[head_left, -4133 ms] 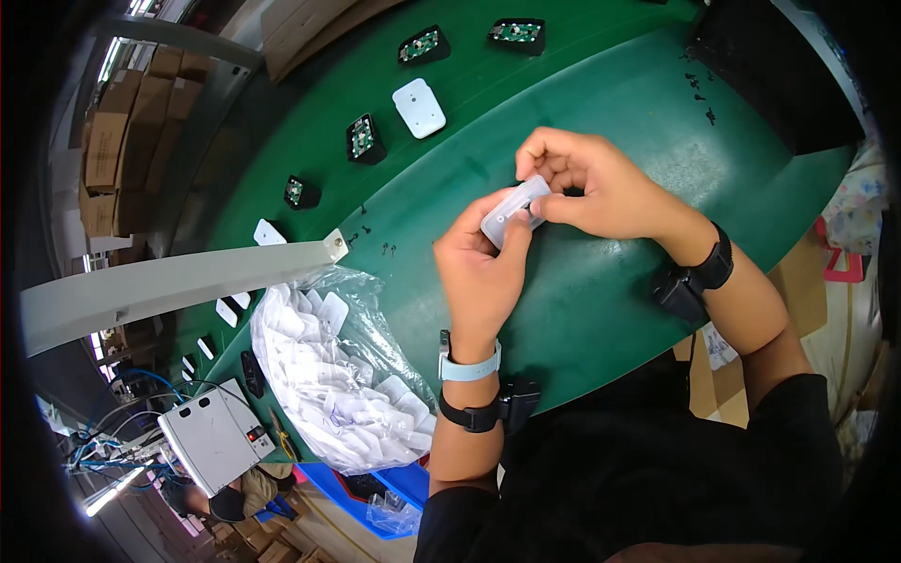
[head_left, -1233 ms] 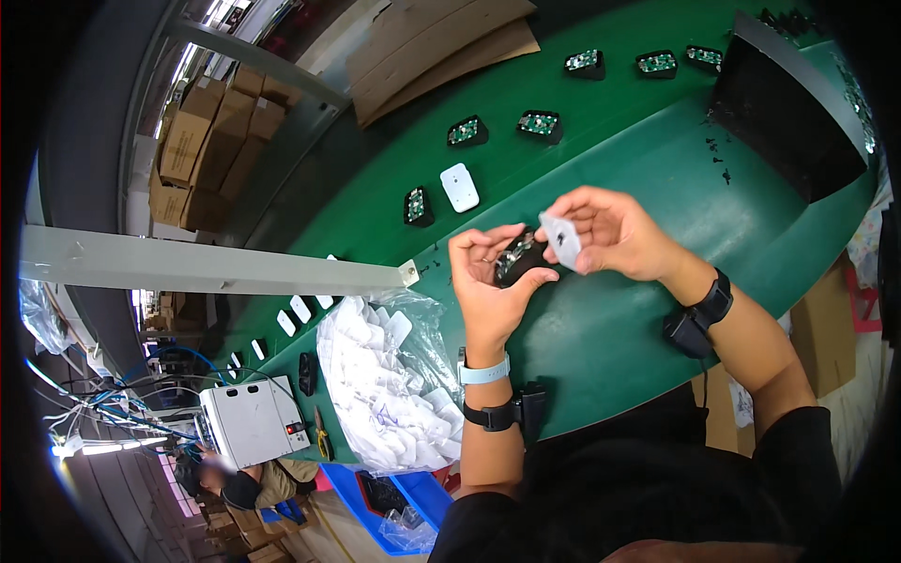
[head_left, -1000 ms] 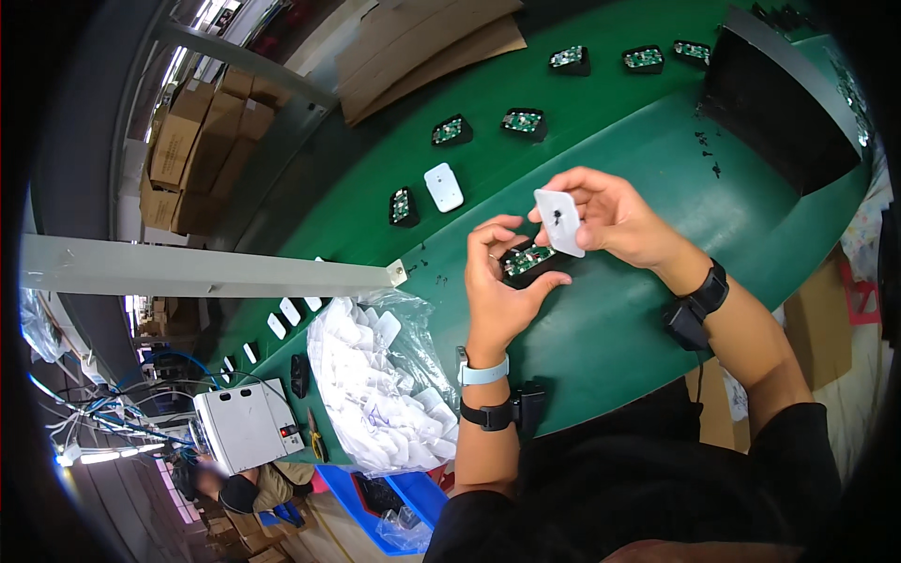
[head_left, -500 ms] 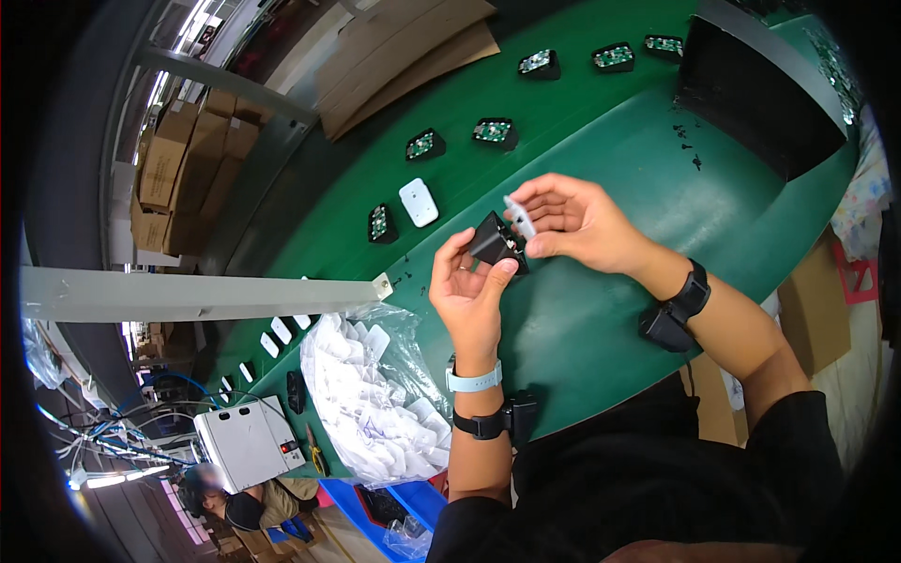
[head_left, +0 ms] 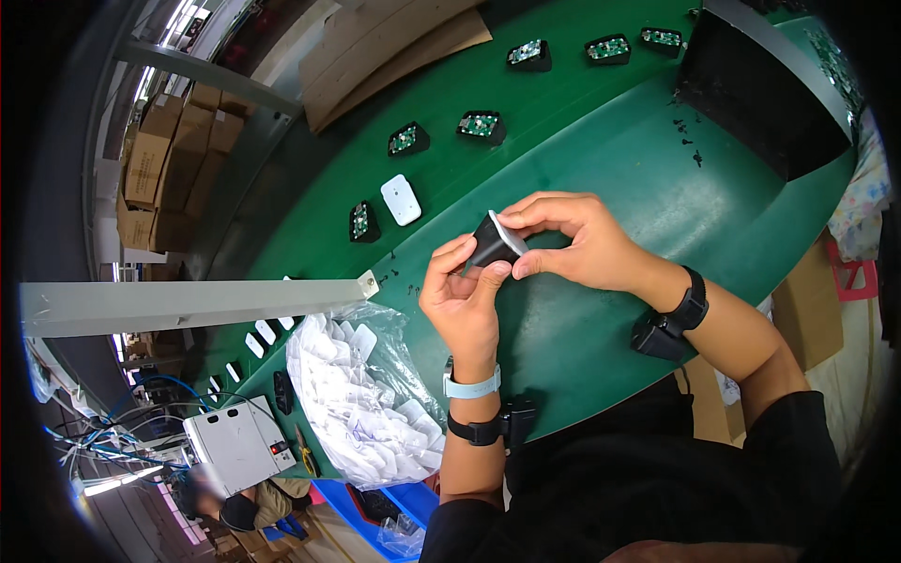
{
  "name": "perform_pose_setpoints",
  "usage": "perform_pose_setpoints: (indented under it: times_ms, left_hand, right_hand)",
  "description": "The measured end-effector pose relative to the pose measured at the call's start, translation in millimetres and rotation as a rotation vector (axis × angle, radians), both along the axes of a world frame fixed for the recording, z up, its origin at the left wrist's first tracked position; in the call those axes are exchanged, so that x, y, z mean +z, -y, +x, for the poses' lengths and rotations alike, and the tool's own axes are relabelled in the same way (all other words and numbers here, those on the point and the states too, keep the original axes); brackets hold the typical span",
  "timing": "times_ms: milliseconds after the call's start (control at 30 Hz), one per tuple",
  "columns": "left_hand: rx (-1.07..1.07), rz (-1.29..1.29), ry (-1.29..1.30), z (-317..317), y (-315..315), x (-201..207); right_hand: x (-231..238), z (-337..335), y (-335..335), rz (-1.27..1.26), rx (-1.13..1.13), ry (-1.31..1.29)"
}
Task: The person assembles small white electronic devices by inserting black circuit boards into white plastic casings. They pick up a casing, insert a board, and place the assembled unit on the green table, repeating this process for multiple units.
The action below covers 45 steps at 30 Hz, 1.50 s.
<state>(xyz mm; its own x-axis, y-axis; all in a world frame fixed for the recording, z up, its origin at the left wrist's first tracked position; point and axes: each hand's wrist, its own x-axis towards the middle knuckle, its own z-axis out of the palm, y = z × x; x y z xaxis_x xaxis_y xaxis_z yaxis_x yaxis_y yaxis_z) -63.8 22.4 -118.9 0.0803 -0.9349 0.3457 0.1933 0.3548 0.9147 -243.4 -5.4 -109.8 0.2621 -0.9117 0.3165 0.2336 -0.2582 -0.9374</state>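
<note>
My left hand [head_left: 462, 293] holds a black plastic housing [head_left: 487, 246] with a wedge-like shape, fingertips on one side and thumb below. A thin white cover [head_left: 507, 233] lies against the housing's open face, pinched at its edge by my right hand [head_left: 584, 236]. The two parts touch, but whether the cover is fully seated I cannot tell. The inside of the housing is hidden. Beyond my hands, a loose white cover [head_left: 402, 200] rests on the green surface beside a black housing with a green circuit board [head_left: 363, 222].
More housings with boards, such as this one [head_left: 481, 127], stand along the far strip. A plastic bag of white covers [head_left: 361, 403] lies left, under a metal bar [head_left: 197, 306]. A black bin [head_left: 760, 94] stands right. Pliers [head_left: 307, 452] lie near a grey box [head_left: 239, 446]. Another person sits lower left.
My right hand has brought the white cover from a tilted position beside the housing onto its open face, hiding the inside. The far housings appear slightly further left in the picture.
</note>
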Motion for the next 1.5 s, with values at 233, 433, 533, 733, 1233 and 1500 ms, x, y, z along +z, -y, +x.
perform_pose_setpoints:
  times_ms: [233,433,533,733,1233,1500]
  left_hand:
    - [0.004,-0.018,-0.045,-2.5,-4.7,3.2]
    - [-0.003,0.072,-0.06,0.3,-4.6,-4.6]
    - [-0.006,0.132,-0.244,-5.1,-2.7,-4.5]
    - [0.035,0.161,-0.274,-3.2,3.2,-8.9]
    - [0.511,-0.023,0.459,12.3,13.9,-4.5]
    - [0.931,0.095,1.176,63.2,10.6,0.6]
  right_hand:
    - [3.9,-0.9,-1.8,-0.008,0.004,-0.036]
    - [3.8,-4.9,0.1,-0.159,-0.048,-0.189]
    - [12.1,-6.0,-1.1,-0.177,-0.111,-0.24]
    - [6.9,-1.1,-0.2,-0.13,-0.056,-0.252]
    - [-8.2,-15.0,81.8,-0.305,-0.616,-0.683]
    - [-6.7,-6.9,98.6,-0.392,-0.67,-0.96]
